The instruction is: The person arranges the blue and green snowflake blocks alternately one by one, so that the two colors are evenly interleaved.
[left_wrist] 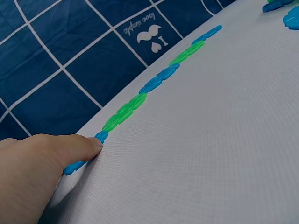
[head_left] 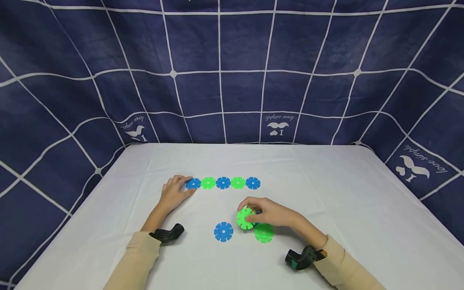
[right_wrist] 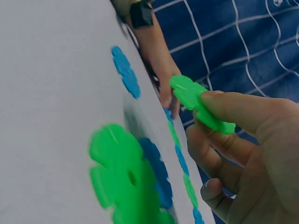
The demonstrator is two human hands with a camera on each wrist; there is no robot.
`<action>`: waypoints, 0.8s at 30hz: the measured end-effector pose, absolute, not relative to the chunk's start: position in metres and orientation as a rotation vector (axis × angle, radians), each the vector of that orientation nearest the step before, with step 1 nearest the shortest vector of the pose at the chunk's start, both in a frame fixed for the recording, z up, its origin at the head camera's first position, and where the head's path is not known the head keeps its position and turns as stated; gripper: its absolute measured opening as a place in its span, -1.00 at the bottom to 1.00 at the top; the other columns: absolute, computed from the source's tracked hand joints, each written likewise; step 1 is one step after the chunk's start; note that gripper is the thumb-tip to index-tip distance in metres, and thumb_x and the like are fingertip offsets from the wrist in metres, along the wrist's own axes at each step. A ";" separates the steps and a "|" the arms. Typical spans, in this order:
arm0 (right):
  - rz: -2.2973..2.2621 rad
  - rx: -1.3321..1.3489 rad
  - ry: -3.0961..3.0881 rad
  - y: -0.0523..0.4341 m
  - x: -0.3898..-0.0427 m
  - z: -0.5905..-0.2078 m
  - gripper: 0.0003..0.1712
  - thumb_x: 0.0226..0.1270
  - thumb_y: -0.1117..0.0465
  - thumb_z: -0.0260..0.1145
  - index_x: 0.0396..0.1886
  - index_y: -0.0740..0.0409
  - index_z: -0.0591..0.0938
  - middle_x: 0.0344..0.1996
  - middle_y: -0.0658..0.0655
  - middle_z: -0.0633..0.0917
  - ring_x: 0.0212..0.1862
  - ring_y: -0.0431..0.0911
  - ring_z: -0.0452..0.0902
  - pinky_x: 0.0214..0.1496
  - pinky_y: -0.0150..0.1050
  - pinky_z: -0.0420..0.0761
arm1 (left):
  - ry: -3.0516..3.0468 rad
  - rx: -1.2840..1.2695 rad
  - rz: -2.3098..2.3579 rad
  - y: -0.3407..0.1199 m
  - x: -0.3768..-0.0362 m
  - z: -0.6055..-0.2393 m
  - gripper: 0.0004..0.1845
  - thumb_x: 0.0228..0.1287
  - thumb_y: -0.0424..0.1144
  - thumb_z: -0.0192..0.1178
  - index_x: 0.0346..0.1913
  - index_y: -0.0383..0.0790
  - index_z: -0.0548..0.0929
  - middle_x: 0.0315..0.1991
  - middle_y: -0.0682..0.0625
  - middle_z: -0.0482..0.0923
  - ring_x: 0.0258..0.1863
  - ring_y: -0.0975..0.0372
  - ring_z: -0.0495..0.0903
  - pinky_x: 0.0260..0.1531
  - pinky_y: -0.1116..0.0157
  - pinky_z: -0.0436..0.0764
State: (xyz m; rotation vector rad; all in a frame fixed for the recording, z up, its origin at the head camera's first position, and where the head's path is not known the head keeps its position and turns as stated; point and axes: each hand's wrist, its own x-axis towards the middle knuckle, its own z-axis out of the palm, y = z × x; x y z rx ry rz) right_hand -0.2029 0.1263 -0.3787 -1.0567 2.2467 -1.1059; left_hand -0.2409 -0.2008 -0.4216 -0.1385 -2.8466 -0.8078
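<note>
Five-in-line lies a row of flat, notched plastic snowflake discs, alternating blue and green, edge to edge on the white table. My left hand [head_left: 175, 194] is at its left end, thumb and fingertip holding opposite edges of the end blue disc [head_left: 193, 184]. In the left wrist view a digit covers part of that disc. My right hand [head_left: 272, 212] pinches a green disc [head_left: 245, 219] between thumb and fingers, tilted and raised off the table. Below it lie another green disc [head_left: 264, 233] and a partly hidden blue disc [right_wrist: 156, 172]. A separate blue disc [head_left: 223, 232] lies to their left.
The row continues rightward with a green disc [head_left: 208, 183], a blue disc [head_left: 223, 183], a green disc [head_left: 238, 183] and a blue disc [head_left: 253, 183]. A dark blue checked cloth [head_left: 239, 92] hangs behind the white-covered table [head_left: 326, 177]. Each wrist wears a black camera.
</note>
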 end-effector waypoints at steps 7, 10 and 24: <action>-1.360 -0.906 2.216 0.144 -0.222 -0.378 -0.61 0.35 0.15 0.09 0.13 0.14 0.43 -0.10 0.15 0.46 -0.56 -0.08 0.38 -0.46 -0.31 0.45 | -2.855 -0.154 -0.808 -0.201 -0.242 -0.422 -0.42 0.14 -0.02 0.15 0.19 -0.23 0.43 0.09 -0.22 0.37 0.08 -0.04 0.30 -0.04 0.02 0.20; -1.454 -0.871 2.285 0.151 -0.232 -0.382 -0.60 0.35 0.15 0.08 0.14 0.15 0.43 -0.18 0.14 0.46 -0.63 -0.14 0.28 -0.54 -0.34 0.37 | -2.848 -0.155 -0.810 -0.201 -0.242 -0.421 -0.43 0.13 -0.02 0.16 0.19 -0.23 0.44 0.08 -0.21 0.37 0.08 -0.04 0.30 -0.04 0.02 0.20; -1.814 -0.518 2.511 0.160 -0.245 -0.395 -0.56 0.28 0.35 0.11 0.17 0.20 0.39 -0.16 0.29 0.43 -0.58 -0.12 0.39 -0.52 -0.37 0.38 | -2.834 -0.156 -0.822 -0.200 -0.241 -0.422 -0.43 0.13 -0.01 0.17 0.18 -0.22 0.44 0.08 -0.20 0.38 0.10 -0.03 0.30 -0.02 0.02 0.18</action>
